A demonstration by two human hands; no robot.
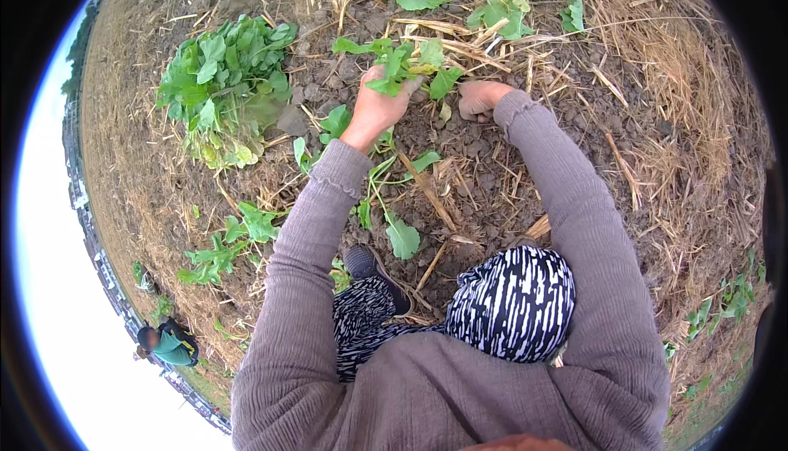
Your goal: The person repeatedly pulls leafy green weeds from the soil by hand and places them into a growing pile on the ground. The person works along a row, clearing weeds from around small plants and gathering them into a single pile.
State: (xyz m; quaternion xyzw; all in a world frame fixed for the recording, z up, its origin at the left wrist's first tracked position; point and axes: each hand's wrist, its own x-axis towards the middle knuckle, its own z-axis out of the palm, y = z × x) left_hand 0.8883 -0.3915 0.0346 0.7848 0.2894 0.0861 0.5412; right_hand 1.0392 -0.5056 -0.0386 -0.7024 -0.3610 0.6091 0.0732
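My left hand [383,101] is closed around a small bunch of green leafy plants [403,63], probably brassica seedlings; one or two leaves have yellowed. Just to its right, my right hand [482,100] is low against the brown soil [474,143], fingers curled under. Whether anything is between those fingers is hidden. A wilted yellowish leaf [445,111] hangs between the two hands. Below my left wrist, more leafy plants [403,238] grow or lie on the ground near my shoe [375,272].
A large heap of leafy plants [225,88] lies to the left. Further plants [498,11] stand beyond my hands, and others [231,248] at lower left. Dry straw stalks [431,195] litter the soil, thicker at right. Another person [169,343] is in the field at far left.
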